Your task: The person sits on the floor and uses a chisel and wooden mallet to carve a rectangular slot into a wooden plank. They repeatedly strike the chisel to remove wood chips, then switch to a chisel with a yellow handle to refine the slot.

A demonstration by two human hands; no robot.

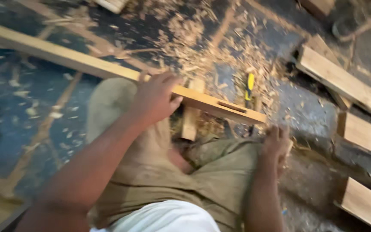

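Two hands work low over the floor: the left hand (155, 101) presses down, fingers curled, on a plank (108, 68) with a cut slot (232, 107); the right hand (276, 144) hangs loosely curled beside the knee, seemingly empty. Slot-cutting looks paused; the yellow-handled chisel (249, 86) lies just beyond.

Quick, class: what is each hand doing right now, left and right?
Left hand: closed over the long wooden plank, gripping it near its slotted end.
Right hand: down beside the knee; blurred, so open or closed cannot be told.
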